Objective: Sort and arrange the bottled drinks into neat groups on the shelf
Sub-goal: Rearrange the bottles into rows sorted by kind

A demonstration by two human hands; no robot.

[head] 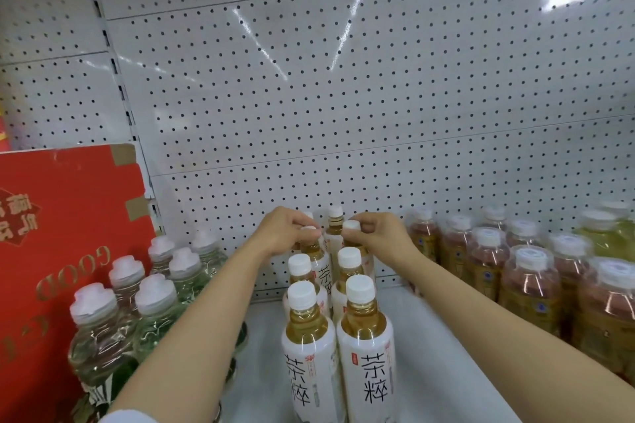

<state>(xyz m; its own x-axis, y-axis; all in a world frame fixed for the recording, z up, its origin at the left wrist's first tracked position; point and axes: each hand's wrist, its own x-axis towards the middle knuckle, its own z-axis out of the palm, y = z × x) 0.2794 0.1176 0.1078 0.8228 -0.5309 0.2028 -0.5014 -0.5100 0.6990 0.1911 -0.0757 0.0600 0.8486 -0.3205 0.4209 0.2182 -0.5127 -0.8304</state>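
Two rows of white-labelled tea bottles [367, 347] with white caps run from the front to the back of the white shelf [429, 371]. My left hand [285, 230] pinches the cap of a tea bottle [314, 251] in the left row, near the back. In the right row, my right hand [378, 233] pinches the cap of another tea bottle [352, 228]. Both bottles stand upright among the others. One more tea bottle [335, 216] stands behind them against the pegboard.
Clear green-tinted bottles [154, 306] crowd the left side beside a red carton [58, 251]. Shrink-wrapped reddish-brown bottles [529, 278] and yellow-green ones [608, 233] fill the right. A white pegboard [343, 96] backs the shelf. Bare shelf lies on both sides of the tea rows.
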